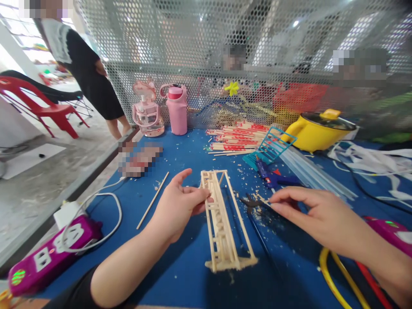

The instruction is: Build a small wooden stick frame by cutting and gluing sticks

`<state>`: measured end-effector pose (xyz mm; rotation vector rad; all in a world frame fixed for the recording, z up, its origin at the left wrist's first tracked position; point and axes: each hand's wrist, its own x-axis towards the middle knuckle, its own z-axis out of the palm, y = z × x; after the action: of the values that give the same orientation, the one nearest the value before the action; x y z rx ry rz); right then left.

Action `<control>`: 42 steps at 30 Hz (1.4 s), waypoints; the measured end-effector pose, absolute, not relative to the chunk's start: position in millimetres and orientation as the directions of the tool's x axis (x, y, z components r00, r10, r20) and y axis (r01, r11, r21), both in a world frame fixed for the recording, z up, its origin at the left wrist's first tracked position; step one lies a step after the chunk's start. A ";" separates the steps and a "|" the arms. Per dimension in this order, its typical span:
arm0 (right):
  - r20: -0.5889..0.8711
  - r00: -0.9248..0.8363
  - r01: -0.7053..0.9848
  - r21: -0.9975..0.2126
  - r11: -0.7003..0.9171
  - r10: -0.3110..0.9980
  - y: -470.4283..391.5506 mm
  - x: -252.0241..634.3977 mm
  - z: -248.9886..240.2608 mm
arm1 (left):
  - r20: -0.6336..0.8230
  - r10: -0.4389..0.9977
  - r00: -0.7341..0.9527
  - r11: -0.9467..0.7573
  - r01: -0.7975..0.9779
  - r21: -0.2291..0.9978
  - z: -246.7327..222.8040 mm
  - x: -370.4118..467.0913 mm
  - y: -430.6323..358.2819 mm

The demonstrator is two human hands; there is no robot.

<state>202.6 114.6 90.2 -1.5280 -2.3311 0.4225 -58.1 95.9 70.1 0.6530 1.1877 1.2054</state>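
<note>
My left hand (180, 199) pinches a long narrow frame (222, 219) built of thin wooden sticks, gripping its left side between thumb and fingers. The frame is tilted above the blue table, its wider end towards me. To its right, my right hand (312, 210) has thumb and fingertips pressed together; whatever they hold is too small to make out. Those fingertips are beside dark-jawed pliers (251, 204) with a blue handle, among wood scraps. Just behind them lies a blue glue gun (272, 176), its nozzle pointing towards my fingers. A single stick (152, 201) lies left of my left hand.
Bundled sticks (238, 138) lie at the back, near a teal wire rack (277, 143), a yellow pot (322, 131) and clear glue sticks (309, 171). Two pink bottles (177, 111) stand by the mesh panel (180, 47). A purple power strip (54, 253) and cable are at left. People are beyond.
</note>
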 end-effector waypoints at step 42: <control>0.209 -0.538 0.597 -0.589 0.545 0.816 159.5 136.0 85.3 | -0.321 0.925 0.202 0.352 -0.136 0.926 76.4 -80.2 110.5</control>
<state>136.0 159.5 85.3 -1.1447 -2.3191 0.6321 -80.2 110.5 76.4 0.9140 1.1031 0.9069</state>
